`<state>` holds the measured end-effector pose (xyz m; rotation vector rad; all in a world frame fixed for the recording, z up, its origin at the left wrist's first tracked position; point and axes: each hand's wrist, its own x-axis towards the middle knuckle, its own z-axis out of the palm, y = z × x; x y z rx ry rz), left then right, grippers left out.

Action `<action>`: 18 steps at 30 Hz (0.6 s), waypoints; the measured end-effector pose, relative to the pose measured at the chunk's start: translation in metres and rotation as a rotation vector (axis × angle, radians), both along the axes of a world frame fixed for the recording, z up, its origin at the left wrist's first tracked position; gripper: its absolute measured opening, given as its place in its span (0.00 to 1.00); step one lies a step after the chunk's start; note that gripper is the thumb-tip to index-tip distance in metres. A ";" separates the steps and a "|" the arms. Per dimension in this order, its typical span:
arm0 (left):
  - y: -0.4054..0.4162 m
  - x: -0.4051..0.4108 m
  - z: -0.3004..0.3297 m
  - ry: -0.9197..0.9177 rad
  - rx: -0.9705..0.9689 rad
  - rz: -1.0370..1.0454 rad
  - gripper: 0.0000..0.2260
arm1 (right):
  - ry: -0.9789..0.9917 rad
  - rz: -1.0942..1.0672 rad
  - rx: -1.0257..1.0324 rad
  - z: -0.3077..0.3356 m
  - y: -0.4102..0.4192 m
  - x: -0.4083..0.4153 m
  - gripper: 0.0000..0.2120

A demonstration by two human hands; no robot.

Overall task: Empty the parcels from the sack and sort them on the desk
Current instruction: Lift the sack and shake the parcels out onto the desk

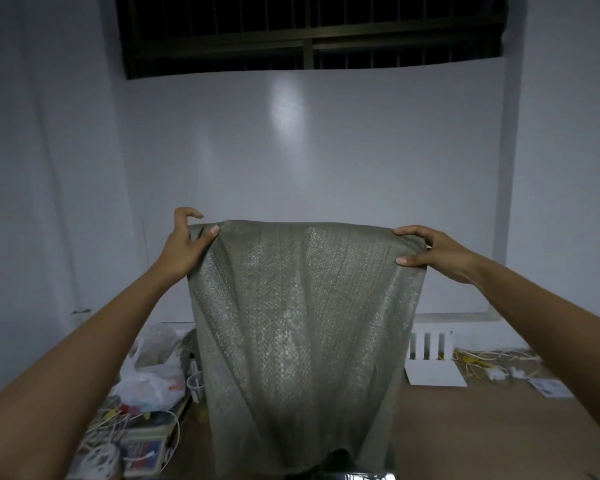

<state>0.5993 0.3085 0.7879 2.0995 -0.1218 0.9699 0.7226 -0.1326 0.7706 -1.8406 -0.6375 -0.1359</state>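
A grey-green woven sack point(298, 334) hangs upside down over the brown desk point(492, 431), held up high by its closed end. My left hand point(184, 244) pinches its upper left corner between thumb and fingers. My right hand point(430, 251) grips the upper right corner. The sack looks flat and limp. Its open mouth hangs near the bottom edge of the view. Just below the mouth a shiny silver thing point(354, 476), perhaps a parcel, peeks in at the frame's bottom edge. The sack hides whatever lies behind it.
On the desk's left side lie a white plastic bag point(153, 375), a tin point(146, 445) and tangled cords. At the back right stand a white slotted rack point(430, 344), a white sheet point(433, 374), yellow wires point(482, 362) and a card point(548, 388). A white wall is close behind.
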 end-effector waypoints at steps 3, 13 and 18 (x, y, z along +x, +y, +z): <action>-0.003 -0.005 0.005 -0.027 0.116 -0.069 0.15 | -0.014 -0.031 0.027 -0.004 -0.003 -0.001 0.25; 0.004 -0.005 0.014 0.025 -0.025 -0.336 0.06 | -0.006 -0.062 0.081 -0.012 -0.009 0.004 0.20; 0.008 -0.002 0.015 0.153 -0.024 -0.341 0.07 | -0.017 -0.069 0.106 -0.012 -0.009 0.005 0.20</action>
